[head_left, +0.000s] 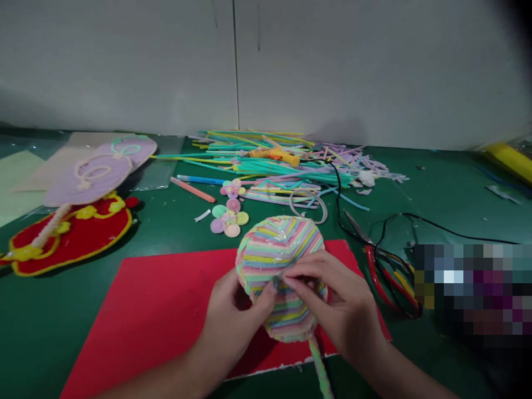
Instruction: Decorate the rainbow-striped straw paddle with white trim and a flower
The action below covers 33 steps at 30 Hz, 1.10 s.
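Observation:
A round fan [286,244] covered in striped pastel pipe cleaners, with a braided rim and a twisted handle [319,368], is held up above a red board [166,310]. My left hand [236,310] grips its left edge, the thumb lying on the striped face. With thumb and forefinger pinched together, my right hand [336,293] works at the middle of the face, beside the left thumb. Something small and clear seems to be between those fingertips, too small to name. Shiny patches show on the fan's upper face.
Behind lie loose pipe cleaners [291,166], an orange glue gun [274,155] with a black cord, and button-like pastel flowers [230,218]. Red-handled pliers [380,282] and scissors are at right. Purple fans [93,174] and a red, yellow-edged fan [75,238] lie left.

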### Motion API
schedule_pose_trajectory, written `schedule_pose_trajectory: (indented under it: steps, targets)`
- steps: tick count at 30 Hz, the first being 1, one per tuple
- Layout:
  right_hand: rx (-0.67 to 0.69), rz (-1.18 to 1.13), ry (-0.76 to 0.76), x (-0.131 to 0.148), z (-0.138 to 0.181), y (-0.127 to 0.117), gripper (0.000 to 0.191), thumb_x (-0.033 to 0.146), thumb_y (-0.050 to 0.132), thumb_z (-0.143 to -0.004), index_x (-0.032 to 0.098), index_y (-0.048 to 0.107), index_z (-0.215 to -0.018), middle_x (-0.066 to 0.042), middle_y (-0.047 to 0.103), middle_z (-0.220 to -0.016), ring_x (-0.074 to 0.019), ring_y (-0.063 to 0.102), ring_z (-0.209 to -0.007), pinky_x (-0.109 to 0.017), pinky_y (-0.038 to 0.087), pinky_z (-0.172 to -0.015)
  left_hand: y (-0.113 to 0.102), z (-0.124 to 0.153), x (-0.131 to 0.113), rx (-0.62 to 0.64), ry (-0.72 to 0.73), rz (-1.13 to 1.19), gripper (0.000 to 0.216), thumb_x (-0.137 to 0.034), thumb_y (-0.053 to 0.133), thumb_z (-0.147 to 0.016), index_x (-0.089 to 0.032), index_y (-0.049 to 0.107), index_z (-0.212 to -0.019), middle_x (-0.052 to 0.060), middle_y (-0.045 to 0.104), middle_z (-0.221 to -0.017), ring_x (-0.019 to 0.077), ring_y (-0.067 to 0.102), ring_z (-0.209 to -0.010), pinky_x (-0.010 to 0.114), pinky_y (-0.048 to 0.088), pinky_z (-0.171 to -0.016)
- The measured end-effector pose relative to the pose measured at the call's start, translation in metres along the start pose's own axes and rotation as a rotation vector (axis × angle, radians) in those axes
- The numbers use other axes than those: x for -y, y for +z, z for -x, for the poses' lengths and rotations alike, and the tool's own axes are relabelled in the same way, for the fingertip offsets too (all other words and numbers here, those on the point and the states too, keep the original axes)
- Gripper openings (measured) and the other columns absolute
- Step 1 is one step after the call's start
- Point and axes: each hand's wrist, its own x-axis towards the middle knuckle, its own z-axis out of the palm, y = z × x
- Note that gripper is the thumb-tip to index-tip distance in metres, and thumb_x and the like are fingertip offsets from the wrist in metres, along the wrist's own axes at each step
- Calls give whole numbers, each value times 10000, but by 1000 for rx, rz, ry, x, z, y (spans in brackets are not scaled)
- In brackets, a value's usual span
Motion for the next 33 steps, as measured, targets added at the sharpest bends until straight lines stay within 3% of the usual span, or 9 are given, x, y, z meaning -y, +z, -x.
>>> schedule_pose_trajectory:
  steps: [22, 33]
  targets:
    - [-39, -8, 0, -1, -1, 3, 128, 81, 611, -782, 196, 666, -773, -26, 677, -728, -155, 632, -709, -258, 528, -623, -3, 4, 2, 13, 86, -213, 145, -211, 586, -749, -205, 666, -870, -12, 722, -808, 136, 659, -677, 176, 502, -531]
    - [8, -42, 108, -3, 1, 5, 84, 128, 606, -797, 184, 658, -765, -30, 660, -729, -151, 627, -706, -256, 521, -634, -3, 6, 2, 37, 142, -326, 121, -196, 540, -785, -191, 635, -860, -11, 691, -782, 129, 634, -682, 182, 494, -578]
